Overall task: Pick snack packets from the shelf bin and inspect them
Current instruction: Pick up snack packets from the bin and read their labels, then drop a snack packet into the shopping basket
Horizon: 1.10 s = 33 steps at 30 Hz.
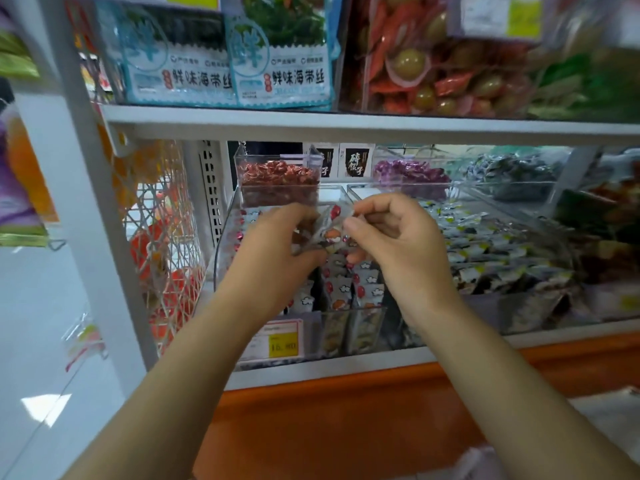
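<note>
Holding one small snack packet [329,227] between them, both hands hover over the clear shelf bin [369,323], which stands at the front edge of the lower shelf [346,367], toward its left end. The left hand [273,251] has its fingers curled round the packet's left side. Its back faces the camera, so the fingertips are mostly hidden. The right hand [398,244] pinches the packet's upper right edge between thumb and forefinger, with the other fingers folded loosely toward the palm. The packet is whitish and crinkled with red and orange marks, and it is tilted and held above the heap. Its print is too blurred to read.

Below it the bin is packed with like packets [346,289], white with red spots, many standing on edge near the front wall. A yellow price tag [283,345] sits at the bin's front left. Just to the right along the same shelf edge lie dark-and-white packets [485,247] in a neighbouring clear bin. Toward the back of the shelf stand red-brown wrapped sweets [278,174] and purple wrapped sweets [410,171] in clear tubs. Blue-and-white seaweed packs [282,64] stand on the upper shelf near its left end. A white wire basket [162,216] is beyond the shelf's left post.
</note>
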Tool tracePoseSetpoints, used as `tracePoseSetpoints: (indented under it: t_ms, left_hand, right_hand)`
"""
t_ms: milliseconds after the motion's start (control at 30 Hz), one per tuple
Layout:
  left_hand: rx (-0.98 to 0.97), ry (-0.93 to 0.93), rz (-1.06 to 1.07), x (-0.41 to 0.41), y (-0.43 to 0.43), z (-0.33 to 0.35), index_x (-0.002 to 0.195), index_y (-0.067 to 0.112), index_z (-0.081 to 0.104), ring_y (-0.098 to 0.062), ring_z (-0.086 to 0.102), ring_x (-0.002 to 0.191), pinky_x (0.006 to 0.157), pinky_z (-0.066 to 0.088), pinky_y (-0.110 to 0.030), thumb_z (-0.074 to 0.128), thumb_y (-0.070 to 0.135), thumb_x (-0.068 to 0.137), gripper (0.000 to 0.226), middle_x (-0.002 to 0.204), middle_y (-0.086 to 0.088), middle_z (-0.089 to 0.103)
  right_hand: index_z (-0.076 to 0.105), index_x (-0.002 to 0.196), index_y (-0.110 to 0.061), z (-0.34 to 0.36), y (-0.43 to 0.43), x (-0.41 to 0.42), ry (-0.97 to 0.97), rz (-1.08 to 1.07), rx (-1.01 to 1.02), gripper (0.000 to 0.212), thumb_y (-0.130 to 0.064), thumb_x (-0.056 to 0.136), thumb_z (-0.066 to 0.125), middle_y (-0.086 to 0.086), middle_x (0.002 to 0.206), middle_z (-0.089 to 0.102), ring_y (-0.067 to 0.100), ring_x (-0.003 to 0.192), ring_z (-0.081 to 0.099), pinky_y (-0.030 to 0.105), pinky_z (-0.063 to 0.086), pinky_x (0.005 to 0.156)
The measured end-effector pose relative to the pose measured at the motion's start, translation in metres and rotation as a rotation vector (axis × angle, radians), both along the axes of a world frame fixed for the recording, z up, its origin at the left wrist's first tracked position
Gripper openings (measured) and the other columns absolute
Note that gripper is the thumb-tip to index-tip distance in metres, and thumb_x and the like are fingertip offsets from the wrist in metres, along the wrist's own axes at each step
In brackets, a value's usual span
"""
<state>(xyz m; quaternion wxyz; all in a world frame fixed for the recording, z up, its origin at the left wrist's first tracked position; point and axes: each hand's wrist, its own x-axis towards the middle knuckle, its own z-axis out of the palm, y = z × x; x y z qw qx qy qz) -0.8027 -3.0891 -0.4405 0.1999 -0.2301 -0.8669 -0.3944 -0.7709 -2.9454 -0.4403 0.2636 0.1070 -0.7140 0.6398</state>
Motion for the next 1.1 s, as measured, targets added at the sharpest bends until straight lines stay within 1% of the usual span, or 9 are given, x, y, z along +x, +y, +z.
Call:
tracePoseSetpoints:
  t_ms: [67,133,233,367,500,600,733,867,1100]
  left_hand:
    - [0.063,-0.029,-0.032,0.004,-0.001,-0.004,0.106,0.025,0.054,0.001,0.051,0.084,0.063,0.042,-0.007,0.070,0.017,0.081,0.030,0.093,0.016,0.053]
    - [0.108,-0.055,-0.060,0.006,-0.002,-0.006,0.095,0.028,0.050,0.006,0.051,0.082,0.063,0.043,-0.004,0.071,0.016,0.080,0.028,0.089,0.017,0.053]
    - [0.127,-0.103,-0.086,0.006,-0.003,-0.008,0.102,0.026,0.053,0.004,0.054,0.087,0.066,0.042,-0.001,0.070,0.019,0.080,0.029,0.094,0.014,0.057]
    - [0.225,-0.168,-0.180,0.008,-0.005,-0.006,0.105,0.034,0.055,0.005,0.058,0.091,0.074,0.048,-0.009,0.069,0.020,0.080,0.032,0.099,0.014,0.063]
    - [0.287,-0.247,-0.267,0.011,-0.008,-0.004,0.117,0.026,0.059,-0.002,0.061,0.100,0.089,0.052,-0.029,0.063,0.032,0.080,0.038,0.108,0.009,0.065]
    - [0.341,-0.282,-0.321,0.013,-0.011,-0.004,0.114,0.023,0.064,-0.010,0.063,0.101,0.093,0.052,-0.035,0.053,0.039,0.080,0.039,0.106,0.006,0.069]
    - [0.395,-0.300,-0.361,0.012,-0.010,-0.007,0.112,0.023,0.066,-0.007,0.064,0.102,0.091,0.051,-0.025,0.049,0.037,0.080,0.038,0.108,0.008,0.069]
    - [0.448,-0.280,-0.381,0.011,-0.006,-0.009,0.108,0.023,0.066,-0.007,0.065,0.099,0.085,0.052,-0.018,0.048,0.033,0.082,0.033,0.104,0.007,0.071]
    - [0.450,-0.201,-0.363,0.010,-0.002,-0.009,0.096,0.033,0.066,-0.005,0.065,0.093,0.082,0.052,-0.017,0.047,0.037,0.080,0.025,0.098,0.012,0.070]
  right_hand:
    - [0.061,0.083,-0.011,-0.004,0.000,0.003,-0.012,0.030,-0.060,0.009,-0.003,0.086,0.063,0.004,0.085,0.066,0.007,0.068,0.064,0.018,0.052,0.058]
    - [0.061,0.082,-0.010,-0.010,-0.001,0.004,-0.029,0.064,-0.113,0.009,-0.002,0.086,0.062,0.001,0.091,0.069,0.007,0.074,0.067,0.019,0.053,0.062]
    - [0.062,0.082,-0.011,-0.017,-0.001,0.004,-0.044,0.117,-0.184,0.011,-0.001,0.086,0.061,0.001,0.097,0.070,0.011,0.083,0.068,0.021,0.054,0.069]
    - [0.063,0.079,-0.010,-0.016,-0.001,0.001,-0.073,0.240,-0.338,0.014,0.002,0.083,0.060,0.001,0.096,0.071,0.014,0.081,0.067,0.023,0.054,0.071]
    - [0.062,0.080,-0.008,-0.016,0.002,-0.002,-0.085,0.322,-0.369,0.014,0.004,0.083,0.057,0.004,0.098,0.070,0.016,0.087,0.067,0.028,0.056,0.077]
    - [0.062,0.080,-0.009,-0.017,0.003,-0.003,-0.083,0.332,-0.346,0.017,0.006,0.084,0.056,0.003,0.098,0.070,0.014,0.084,0.065,0.023,0.054,0.072]
    - [0.063,0.079,-0.009,-0.018,0.004,-0.004,-0.070,0.354,-0.354,0.017,0.006,0.083,0.056,0.001,0.096,0.071,0.010,0.080,0.064,0.021,0.052,0.070]
    - [0.064,0.078,-0.010,-0.018,0.006,-0.004,-0.073,0.394,-0.406,0.008,-0.007,0.070,0.062,0.001,0.095,0.070,0.010,0.077,0.063,0.020,0.052,0.067]
    - [0.065,0.073,-0.009,-0.015,0.010,-0.003,-0.088,0.445,-0.465,0.009,-0.005,0.067,0.061,0.003,0.091,0.070,0.012,0.072,0.061,0.020,0.053,0.064]
